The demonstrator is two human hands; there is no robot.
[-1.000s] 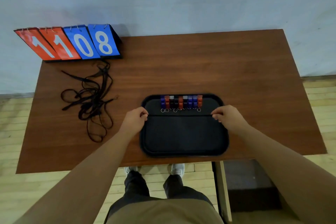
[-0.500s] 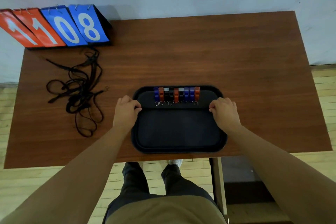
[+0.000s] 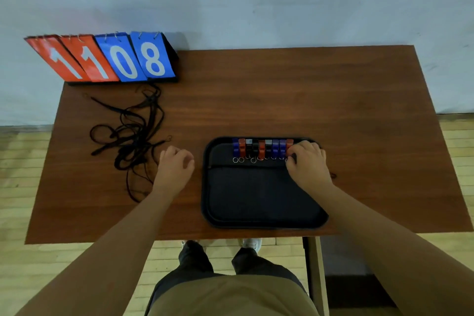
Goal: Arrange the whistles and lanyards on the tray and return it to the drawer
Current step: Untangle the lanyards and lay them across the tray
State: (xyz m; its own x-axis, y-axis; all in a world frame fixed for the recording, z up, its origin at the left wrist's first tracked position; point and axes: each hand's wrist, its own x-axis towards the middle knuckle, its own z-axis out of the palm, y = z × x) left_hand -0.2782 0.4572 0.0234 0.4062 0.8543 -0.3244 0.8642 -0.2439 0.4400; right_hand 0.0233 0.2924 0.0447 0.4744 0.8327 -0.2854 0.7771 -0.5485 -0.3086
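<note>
Left hand (image 3: 175,163) slid off the black tray (image 3: 206,187), fingers loose, empty; right hand (image 3: 307,164) pinches the ninth whistle (image 3: 289,143), a red one.

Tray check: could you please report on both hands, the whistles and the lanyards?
Left hand loose, empty, beside tray. Right hand at end red whistle, grip unclear. Whistle row along tray's far edge; lanyards tangled on table.

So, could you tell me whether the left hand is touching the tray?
Apart. The head view shows a strip of bare wooden table between the left hand and the tray's left rim.
</note>
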